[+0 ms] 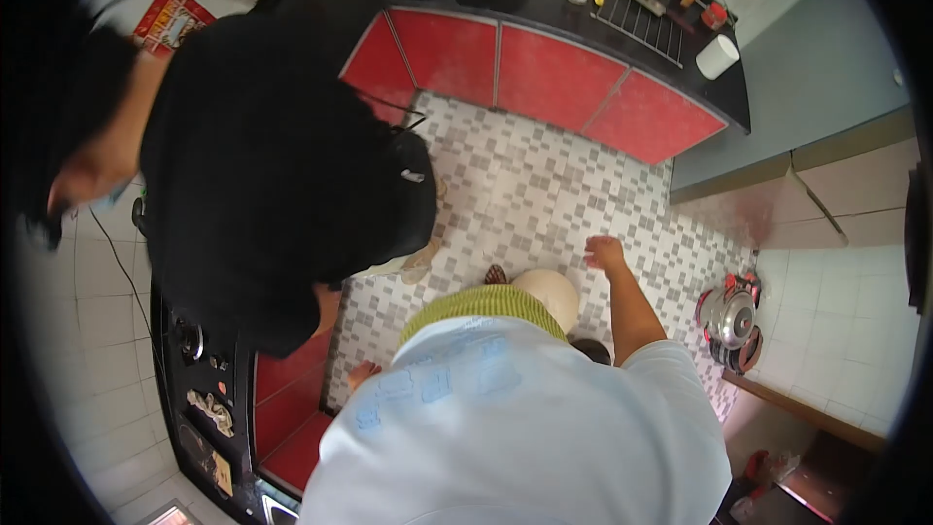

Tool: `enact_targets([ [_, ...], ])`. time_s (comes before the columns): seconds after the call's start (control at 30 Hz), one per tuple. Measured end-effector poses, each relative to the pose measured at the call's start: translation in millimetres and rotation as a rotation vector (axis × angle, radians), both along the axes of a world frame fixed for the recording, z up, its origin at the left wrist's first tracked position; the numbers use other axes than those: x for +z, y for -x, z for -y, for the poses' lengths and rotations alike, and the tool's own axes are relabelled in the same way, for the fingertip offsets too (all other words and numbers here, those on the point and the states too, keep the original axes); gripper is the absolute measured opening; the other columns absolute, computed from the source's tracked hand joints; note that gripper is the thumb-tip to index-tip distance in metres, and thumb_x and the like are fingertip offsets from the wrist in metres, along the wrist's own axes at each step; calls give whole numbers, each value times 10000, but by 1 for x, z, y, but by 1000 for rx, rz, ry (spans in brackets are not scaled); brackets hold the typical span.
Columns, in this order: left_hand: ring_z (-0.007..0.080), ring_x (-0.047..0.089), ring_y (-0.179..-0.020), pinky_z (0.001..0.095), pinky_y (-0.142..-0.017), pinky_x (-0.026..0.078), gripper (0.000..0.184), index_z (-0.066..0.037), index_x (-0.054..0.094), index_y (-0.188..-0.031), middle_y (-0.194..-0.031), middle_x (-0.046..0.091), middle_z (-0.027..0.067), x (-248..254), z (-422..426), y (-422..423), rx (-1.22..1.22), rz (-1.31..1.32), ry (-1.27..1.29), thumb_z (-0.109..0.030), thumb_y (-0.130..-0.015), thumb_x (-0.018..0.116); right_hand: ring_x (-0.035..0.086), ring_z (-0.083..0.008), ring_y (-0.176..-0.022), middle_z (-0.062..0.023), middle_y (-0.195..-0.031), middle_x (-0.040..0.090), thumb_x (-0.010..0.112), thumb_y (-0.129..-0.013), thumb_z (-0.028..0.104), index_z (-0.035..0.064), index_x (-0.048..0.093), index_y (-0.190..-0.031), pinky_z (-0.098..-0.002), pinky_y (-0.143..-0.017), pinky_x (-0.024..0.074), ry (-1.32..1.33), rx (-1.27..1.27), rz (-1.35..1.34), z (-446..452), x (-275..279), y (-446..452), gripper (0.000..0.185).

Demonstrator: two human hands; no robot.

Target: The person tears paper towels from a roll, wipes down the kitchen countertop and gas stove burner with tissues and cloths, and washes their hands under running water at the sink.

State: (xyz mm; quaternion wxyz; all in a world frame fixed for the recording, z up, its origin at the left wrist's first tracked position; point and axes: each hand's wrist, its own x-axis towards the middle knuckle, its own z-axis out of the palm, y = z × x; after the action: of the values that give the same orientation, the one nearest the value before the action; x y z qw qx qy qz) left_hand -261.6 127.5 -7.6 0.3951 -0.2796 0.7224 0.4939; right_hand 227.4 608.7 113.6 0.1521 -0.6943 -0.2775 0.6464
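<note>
My right hand (604,254) hangs over the tiled floor (525,175), away from the counters. Its fingers look loosely bent and apart, and nothing shows in them. Only a small part of my left hand (363,375) appears beside my white shirt (525,428), close to the red cabinet doors (292,379) on the left; its fingers are too small and hidden to read. Near my green shorts (486,305) is a pale rounded object (549,296), touched by neither hand.
A person in black (282,165) stands close on the left, bent by the stove counter (199,379). A black counter (544,5) with bowls, bottles, a rack and a white cup (717,57) curves across the back. A metal pot (731,317) stands at the right wall.
</note>
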Motion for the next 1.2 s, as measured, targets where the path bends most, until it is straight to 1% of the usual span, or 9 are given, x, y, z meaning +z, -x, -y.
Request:
enact_targets([
  [0.13,192,608,-642,318,-531,497,153,-36,631,-913,-755,636,97,45,-61,0,-191,-49,88,-165,-853,574,629,-177,-618,-94,-848,644,515,-852,116,50,601,-1004,-309,-556,547,-178,-56,57,-16,-15,-48,187],
  [0.43,189,616,-659,296,-553,499,157,-38,623,-926,-764,634,97,45,-187,-17,-407,-25,153,-167,-853,570,637,-186,-678,-106,-901,643,614,-851,228,44,569,-1106,-293,-560,536,-201,-333,71,-43,13,-103,318],
  [0.8,185,626,-679,270,-579,501,165,-40,613,-943,-774,631,96,4,-417,-37,-705,14,214,-169,-853,564,630,-170,-721,-103,-925,644,658,-824,178,4,490,-1221,-268,-593,526,-573,-395,82,-331,87,-126,465],
  [0.87,185,628,-683,265,-584,501,166,-40,611,-946,-776,630,96,-6,-482,-36,-980,-106,145,-169,-853,563,613,-151,-738,-94,-938,622,674,-823,192,12,482,-1229,-256,-606,510,-680,-295,163,-367,93,-128,484],
  [0.97,184,630,-688,258,-592,501,168,-41,608,-951,-778,630,96,-29,-603,-42,-1652,-875,-126,-170,-853,561,585,-187,-864,-121,-1049,582,694,-800,200,14,447,-1268,-287,-690,497,-1001,-147,490,-406,118,-134,561],
  [1.0,183,631,-690,255,-594,502,169,-41,607,-952,-779,629,96,-30,-647,-51,-1673,-1107,-256,-170,-853,561,585,-187,-864,-121,-1049,582,694,-800,200,14,447,-1268,-287,-690,497,-1008,-148,495,-416,133,-140,561],
  [1.07,183,633,-694,251,-599,502,171,-41,605,-955,-781,629,95,-27,-719,-74,-1440,-1044,-517,-170,-853,560,545,-239,-979,-151,-1139,532,723,-759,200,22,429,-1289,-340,-785,477,-1009,-88,753,-428,167,-157,631],
  [1.13,157,630,-718,263,-612,511,210,-47,583,-1028,-864,630,74,136,-795,-164,-711,-137,-421,-182,-871,551,529,-298,-1024,-176,-1176,505,750,-720,234,26,418,-1298,-370,-871,445,-1066,-117,882,-446,186,-186,698],
  [1.2,149,621,-803,266,-704,497,227,-69,564,-1086,-917,619,44,177,-830,-203,-781,-85,-502,-203,-905,539,475,-333,-1127,-201,-1240,472,768,-694,273,14,391,-1311,-395,-956,393,-1167,-118,1028,-473,187,-219,769],
])
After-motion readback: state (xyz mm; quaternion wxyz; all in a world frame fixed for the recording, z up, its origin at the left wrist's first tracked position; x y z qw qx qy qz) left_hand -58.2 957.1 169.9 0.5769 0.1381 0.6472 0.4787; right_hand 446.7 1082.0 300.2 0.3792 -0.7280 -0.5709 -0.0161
